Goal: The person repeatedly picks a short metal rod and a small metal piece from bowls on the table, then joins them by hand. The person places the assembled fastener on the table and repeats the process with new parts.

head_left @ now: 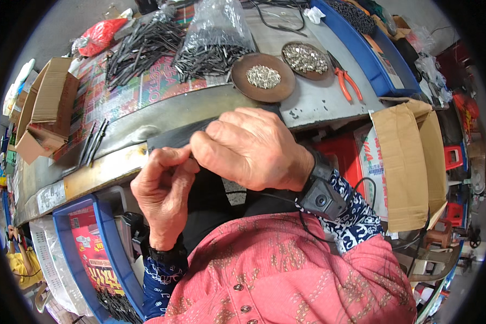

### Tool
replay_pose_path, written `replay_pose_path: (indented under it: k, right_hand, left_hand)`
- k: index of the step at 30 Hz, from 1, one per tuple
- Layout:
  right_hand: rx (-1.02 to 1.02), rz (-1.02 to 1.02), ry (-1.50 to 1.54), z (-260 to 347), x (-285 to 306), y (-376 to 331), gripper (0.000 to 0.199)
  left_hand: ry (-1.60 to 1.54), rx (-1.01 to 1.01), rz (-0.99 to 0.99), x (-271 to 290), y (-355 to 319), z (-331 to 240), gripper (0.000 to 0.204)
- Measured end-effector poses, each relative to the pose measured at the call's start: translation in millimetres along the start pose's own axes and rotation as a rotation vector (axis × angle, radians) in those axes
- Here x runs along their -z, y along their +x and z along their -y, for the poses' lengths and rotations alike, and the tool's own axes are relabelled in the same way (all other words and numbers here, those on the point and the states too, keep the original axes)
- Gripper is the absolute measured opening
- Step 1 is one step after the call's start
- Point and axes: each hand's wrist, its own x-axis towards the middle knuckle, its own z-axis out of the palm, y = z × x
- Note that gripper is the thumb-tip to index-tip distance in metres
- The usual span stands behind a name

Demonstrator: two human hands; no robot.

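Note:
My left hand (167,186) and my right hand (251,148) meet in front of me at the table's near edge. Thumb and fingers of the left are pinched together, and the right hand's fingers are curled with their tips against the left's. Whatever lies between them is too small or hidden to name. Under the hands is a flat black pad (170,139). Beyond them stands a brown round dish (240,81) with small silvery pieces, beside a second dish (289,60) of shiny round bits. Red-handled pliers (342,83) lie to its right.
Black thin sticks (140,51) are heaped at the back, partly under a clear plastic bag (221,24). Several black rods (94,143) lie at left. Cardboard boxes (54,89) flank both sides. Blue trays (113,237) stand lower left and far right.

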Motion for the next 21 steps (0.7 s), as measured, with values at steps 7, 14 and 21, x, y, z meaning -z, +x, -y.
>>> replay_pose_path:
  k: [7,14,21]
  right_hand:
    - [0.068,-0.026,-0.1,-4.7,-4.2,-0.7,0.027]
    - [0.048,-0.03,-0.043,-6.3,-4.5,-5.6,0.028]
    - [0.007,0.053,-0.092,2.9,-0.3,-3.5,0.026]
  left_hand:
    - [0.791,-0.393,0.034,-3.9,5.8,0.6,0.012]
    - [0.155,-0.04,-0.029,-2.5,2.5,10.3,0.012]
    - [-0.137,0.045,-0.124,-13.0,-0.4,8.7,0.016]
